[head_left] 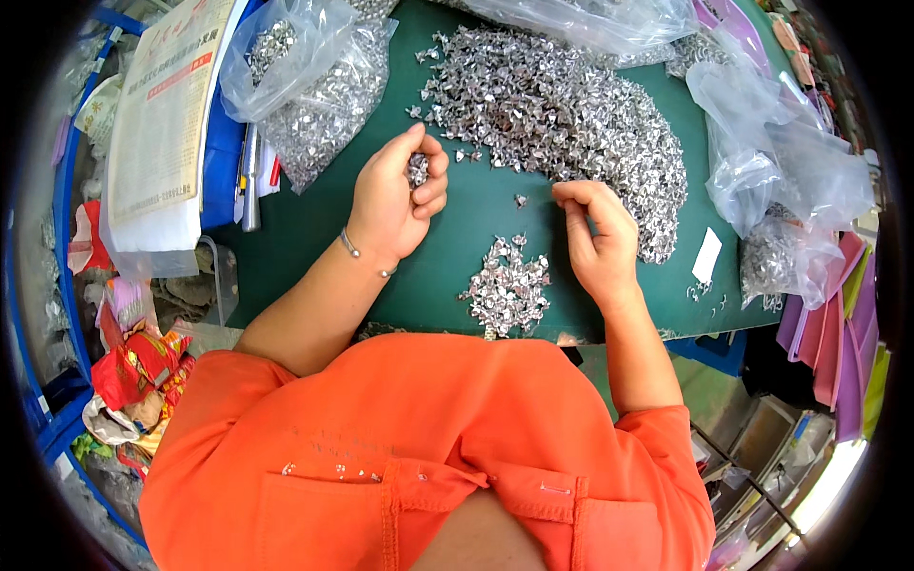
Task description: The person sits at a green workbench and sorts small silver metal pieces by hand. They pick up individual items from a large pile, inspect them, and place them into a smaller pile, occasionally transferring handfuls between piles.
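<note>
My left hand [399, 191] is curled around several small shiny metal pieces, which show between the thumb and fingers. A bracelet circles that wrist. To its right, my right hand [600, 233] has thumb and forefinger drawn close together beside the big heap; whether a piece sits between them is too small to tell. One loose metal piece [521, 201] lies on the green table just left of these fingertips. A large heap of small silvery metal pieces [562, 114] spreads beyond both hands. Nearer to me is a smaller pile of the same kind [507, 288].
Clear plastic bags of metal pieces [328, 124] stand at the far left, beside a newspaper [171, 105] and a metal tool [250, 181]. More bags [776, 162] lie at the right, near a small white card [706, 255]. The green table's front edge [685, 333] runs close to me.
</note>
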The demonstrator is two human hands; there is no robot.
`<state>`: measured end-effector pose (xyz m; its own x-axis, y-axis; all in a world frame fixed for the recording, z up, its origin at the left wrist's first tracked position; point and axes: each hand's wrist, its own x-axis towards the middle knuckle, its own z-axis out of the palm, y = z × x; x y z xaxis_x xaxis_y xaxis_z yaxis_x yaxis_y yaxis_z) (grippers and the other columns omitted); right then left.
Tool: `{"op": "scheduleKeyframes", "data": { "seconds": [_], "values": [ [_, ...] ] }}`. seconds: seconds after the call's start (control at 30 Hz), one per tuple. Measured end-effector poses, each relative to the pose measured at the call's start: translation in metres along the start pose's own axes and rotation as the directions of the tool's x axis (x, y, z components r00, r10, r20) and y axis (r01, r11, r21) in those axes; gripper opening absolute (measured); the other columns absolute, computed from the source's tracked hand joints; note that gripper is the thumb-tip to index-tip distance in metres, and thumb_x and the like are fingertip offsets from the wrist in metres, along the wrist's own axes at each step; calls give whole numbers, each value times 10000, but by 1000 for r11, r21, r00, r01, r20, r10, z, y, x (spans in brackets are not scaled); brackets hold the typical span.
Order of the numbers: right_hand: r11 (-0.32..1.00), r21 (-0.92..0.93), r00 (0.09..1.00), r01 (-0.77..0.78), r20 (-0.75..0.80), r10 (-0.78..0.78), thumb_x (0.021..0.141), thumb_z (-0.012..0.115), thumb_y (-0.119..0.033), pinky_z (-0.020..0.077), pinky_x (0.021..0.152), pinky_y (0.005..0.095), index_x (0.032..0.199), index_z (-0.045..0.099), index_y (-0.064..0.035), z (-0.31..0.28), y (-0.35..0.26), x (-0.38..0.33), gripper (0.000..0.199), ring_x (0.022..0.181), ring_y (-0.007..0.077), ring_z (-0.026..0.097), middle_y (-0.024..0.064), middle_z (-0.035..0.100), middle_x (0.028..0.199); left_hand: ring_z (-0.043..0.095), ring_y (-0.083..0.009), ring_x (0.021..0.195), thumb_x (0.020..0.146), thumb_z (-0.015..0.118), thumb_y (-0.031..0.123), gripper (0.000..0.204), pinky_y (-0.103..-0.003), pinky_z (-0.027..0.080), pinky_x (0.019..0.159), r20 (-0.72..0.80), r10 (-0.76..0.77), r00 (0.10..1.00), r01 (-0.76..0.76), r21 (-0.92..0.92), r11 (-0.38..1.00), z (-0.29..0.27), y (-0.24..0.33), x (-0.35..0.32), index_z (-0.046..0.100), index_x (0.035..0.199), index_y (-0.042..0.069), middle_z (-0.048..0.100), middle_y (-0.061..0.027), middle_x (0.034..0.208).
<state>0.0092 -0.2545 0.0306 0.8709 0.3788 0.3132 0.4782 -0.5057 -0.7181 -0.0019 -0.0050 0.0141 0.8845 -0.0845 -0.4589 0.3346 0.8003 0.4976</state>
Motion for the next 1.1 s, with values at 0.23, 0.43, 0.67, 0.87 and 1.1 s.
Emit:
{"op": "scheduleKeyframes", "data": {
  "seconds": [0.23, 0.43, 0.67, 0.87, 1.1],
  "values": [
    [996, 57, 982, 72, 168, -81, 809, 720, 43, 533, 721, 360, 950, 679, -31, 9, -15, -11, 165, 824, 295, 648, 108, 679, 931, 384, -73, 509, 1066, 470, 282, 255, -218, 285, 432, 7, -5, 1000, 5, -1, 1000, -1, 0, -1, 575, 946, 83, 544, -33, 781],
    [980, -16, 973, 197, 125, -194, 774, 713, 84, 530, 711, 361, 898, 661, -27, 2, -6, -11, 174, 803, 294, 648, 95, 671, 891, 384, -72, 511, 1066, 473, 281, 259, -217, 284, 431, 6, -2, 1000, 3, -7, 1000, -1, 0, -2, 587, 939, 86, 551, -32, 778],
    [995, 45, 996, -91, 13, 91, 844, 688, 58, 545, 715, 338, 943, 674, -12, -3, 2, -16, 122, 814, 258, 671, 120, 689, 930, 382, -73, 513, 1065, 476, 282, 252, -216, 284, 433, 9, -1, 1000, 1, -4, 1000, 0, 0, -2, 581, 945, 87, 547, -34, 779],
    [982, 179, 949, 61, 295, -113, 771, 723, 55, 521, 771, 383, 944, 673, -37, 0, -1, -16, 202, 870, 306, 637, 95, 680, 939, 383, -76, 513, 1065, 477, 281, 250, -219, 281, 432, 8, -7, 1000, 7, -3, 1000, -2, 1, -1, 584, 944, 90, 547, -34, 779],
    [964, -48, 960, 261, 115, -254, 777, 695, 79, 527, 772, 382, 957, 671, -36, 18, -7, 14, 215, 885, 309, 629, 95, 672, 989, 381, -75, 516, 1066, 474, 281, 251, -218, 278, 432, 4, -4, 1000, 4, -2, 1000, 0, 1, -1, 586, 945, 92, 543, -33, 777]
  ]
}}
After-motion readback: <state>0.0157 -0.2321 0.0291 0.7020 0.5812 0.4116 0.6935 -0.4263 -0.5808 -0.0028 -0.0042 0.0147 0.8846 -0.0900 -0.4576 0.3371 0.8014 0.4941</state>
